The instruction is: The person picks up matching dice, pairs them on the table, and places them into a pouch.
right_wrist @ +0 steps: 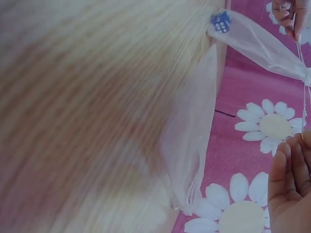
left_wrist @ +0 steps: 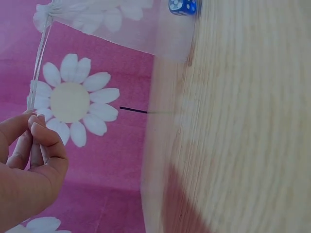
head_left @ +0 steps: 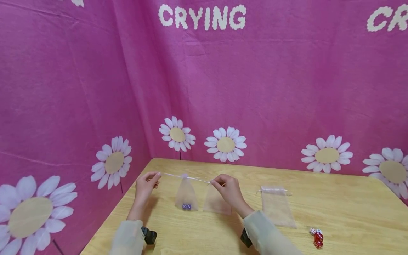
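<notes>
A sheer pale pink drawstring pouch (head_left: pixel 186 191) stands on the table, its neck gathered tight. Blue dice (head_left: pixel 186 206) with white pips lie at its bottom. To its left, my left hand (head_left: pixel 147 184) pinches one end of the white drawstring (head_left: pixel 172 175) between thumb and fingers. On the other side, my right hand (head_left: pixel 228 189) pinches the opposite end. The strings run taut between both hands, through the gathered neck (left_wrist: pixel 46 14) in the left wrist view. A second sheer pouch (head_left: pixel 213 202) lies partly hidden behind the right hand.
A third sheer pouch (head_left: pixel 278 209) lies flat to the right of the right hand. Several red and white dice (head_left: pixel 318 238) sit near the front right of the wooden table (head_left: pixel 350 212). A pink cloth (head_left: pixel 255 88) with daisies hangs behind and left of the table.
</notes>
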The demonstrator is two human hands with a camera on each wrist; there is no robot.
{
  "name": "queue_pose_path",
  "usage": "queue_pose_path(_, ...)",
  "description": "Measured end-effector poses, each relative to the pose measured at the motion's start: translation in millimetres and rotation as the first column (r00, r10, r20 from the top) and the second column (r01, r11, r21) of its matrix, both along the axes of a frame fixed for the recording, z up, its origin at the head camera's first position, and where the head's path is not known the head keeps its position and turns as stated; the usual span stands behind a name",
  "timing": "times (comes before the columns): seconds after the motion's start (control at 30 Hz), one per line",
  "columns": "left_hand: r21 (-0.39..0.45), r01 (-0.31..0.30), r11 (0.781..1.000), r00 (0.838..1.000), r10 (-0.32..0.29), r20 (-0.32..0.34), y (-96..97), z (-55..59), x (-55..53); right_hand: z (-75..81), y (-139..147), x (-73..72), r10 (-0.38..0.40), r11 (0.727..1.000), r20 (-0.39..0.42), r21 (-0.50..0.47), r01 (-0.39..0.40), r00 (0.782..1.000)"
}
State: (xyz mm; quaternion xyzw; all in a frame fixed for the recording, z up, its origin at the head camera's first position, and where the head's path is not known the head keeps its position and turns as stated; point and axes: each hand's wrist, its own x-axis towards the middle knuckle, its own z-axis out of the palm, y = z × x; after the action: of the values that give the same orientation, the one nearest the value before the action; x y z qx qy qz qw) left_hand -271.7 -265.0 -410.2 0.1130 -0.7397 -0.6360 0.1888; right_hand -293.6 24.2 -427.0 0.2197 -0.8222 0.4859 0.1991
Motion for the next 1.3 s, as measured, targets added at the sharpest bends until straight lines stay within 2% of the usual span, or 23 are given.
queue_pose_path(0.2,-0.004,-0.005,1.000,1.000,0.005,-0.001,2.4,-6.6,-13.7,-5.1,-3,-11.9,-0.031,1.000,0.031,-0.003,0.031,0.999)
queue_pose_path(0.5,-0.032,-0.026,0.999,0.998,0.028,0.059,9.3,-19.1,-28.5,-11.9,-9,-24.7,-0.050,0.998,0.077,0.029,0.048,0.996)
queue_pose_path(0.67,-0.038,-0.045,0.998,0.997,0.047,0.057,11.6,-20.2,-28.9,-16.8,-11,-25.9,-0.050,0.998,0.067,0.030,0.048,0.997)
queue_pose_path(0.93,-0.104,-0.053,0.993,0.997,0.059,0.055,15.2,-17.5,-28.1,-19.7,-7,-24.7,-0.054,0.998,0.072,0.016,0.053,0.996)
queue_pose_path(1.1,-0.120,-0.049,0.992,0.997,0.056,0.054,17.5,-18.4,-25.3,-22.2,-4,-22.5,-0.051,0.999,0.073,0.017,0.050,0.996)
queue_pose_path(1.3,-0.146,-0.018,0.989,0.999,0.024,0.035,24.3,-19.8,-22.9,-23.0,0,-20.6,-0.036,0.999,0.105,0.007,0.036,0.994)
